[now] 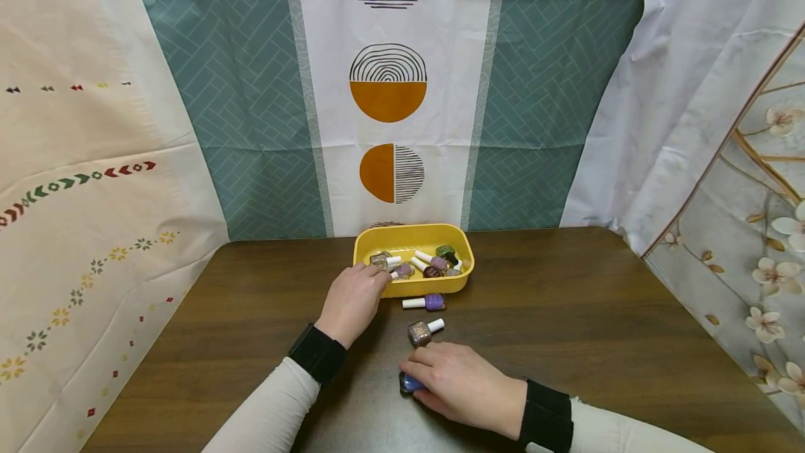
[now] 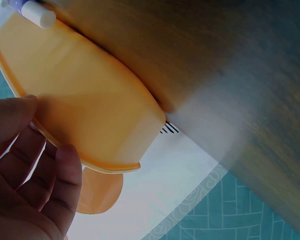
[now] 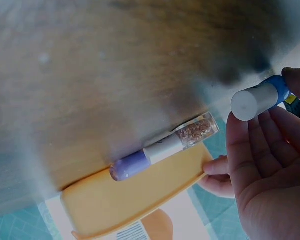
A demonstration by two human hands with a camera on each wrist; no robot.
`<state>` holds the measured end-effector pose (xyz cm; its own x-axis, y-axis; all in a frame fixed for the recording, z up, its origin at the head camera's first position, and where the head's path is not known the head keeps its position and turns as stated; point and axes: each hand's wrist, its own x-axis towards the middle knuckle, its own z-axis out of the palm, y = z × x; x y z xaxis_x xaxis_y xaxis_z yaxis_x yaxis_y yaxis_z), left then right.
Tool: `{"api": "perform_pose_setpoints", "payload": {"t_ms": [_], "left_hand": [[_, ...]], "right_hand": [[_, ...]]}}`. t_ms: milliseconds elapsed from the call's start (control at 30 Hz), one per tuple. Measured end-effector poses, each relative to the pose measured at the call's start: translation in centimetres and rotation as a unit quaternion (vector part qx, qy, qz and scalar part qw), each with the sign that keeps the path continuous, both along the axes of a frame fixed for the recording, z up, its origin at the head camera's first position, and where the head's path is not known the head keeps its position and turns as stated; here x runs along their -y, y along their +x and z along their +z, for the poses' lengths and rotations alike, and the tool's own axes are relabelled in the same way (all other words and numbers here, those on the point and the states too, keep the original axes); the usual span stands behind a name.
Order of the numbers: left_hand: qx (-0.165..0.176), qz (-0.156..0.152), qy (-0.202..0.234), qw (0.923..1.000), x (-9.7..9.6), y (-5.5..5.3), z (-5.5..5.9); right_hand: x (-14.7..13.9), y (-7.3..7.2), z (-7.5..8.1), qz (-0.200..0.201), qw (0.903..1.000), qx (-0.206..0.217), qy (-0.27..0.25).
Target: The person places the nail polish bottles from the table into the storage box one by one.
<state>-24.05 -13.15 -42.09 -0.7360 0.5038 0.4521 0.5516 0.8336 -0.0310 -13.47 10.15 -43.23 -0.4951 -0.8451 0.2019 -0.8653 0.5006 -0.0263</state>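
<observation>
At its near left corner, my left hand [image 1: 355, 305] grips the rim of a yellow bin [image 1: 428, 288]. In the left wrist view the thumb and fingers [image 2: 67, 165] meet that rim, some fingertips hidden behind it. Several nail polish bottles with white caps lie inside the bin. My right hand [image 1: 462, 383] pinches a blue nail polish bottle [image 1: 410, 384] low over the table; its white cap [image 3: 252, 103] shows in the right wrist view. Between this hand and the bin lie a glittery nail polish bottle [image 1: 419, 333] and a purple nail polish bottle [image 1: 434, 301].
The brown wooden table [image 1: 597, 313] extends to both sides of the bin. Behind it hangs a patterned curtain [image 1: 390, 131], with a cream cloth [image 1: 94, 229] at the left and a floral cloth [image 1: 767, 264] at the right.
</observation>
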Motion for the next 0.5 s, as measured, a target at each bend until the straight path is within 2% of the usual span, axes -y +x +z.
{"api": "perform_pose_setpoints", "payload": {"t_ms": [200, 500], "left_hand": [[-0.002, -0.001, -0.001, 1.0, 0.1, -0.1, -0.1], [-0.003, -0.004, -0.003, 1.0, 0.1, -0.1, -0.1]], "right_hand": [[-0.1, -0.1, 0.3, -0.007, 0.9999, -0.006, -0.014], [-0.5, -0.5, 1.5, -0.031, 0.9993, 0.013, -0.014]]}}
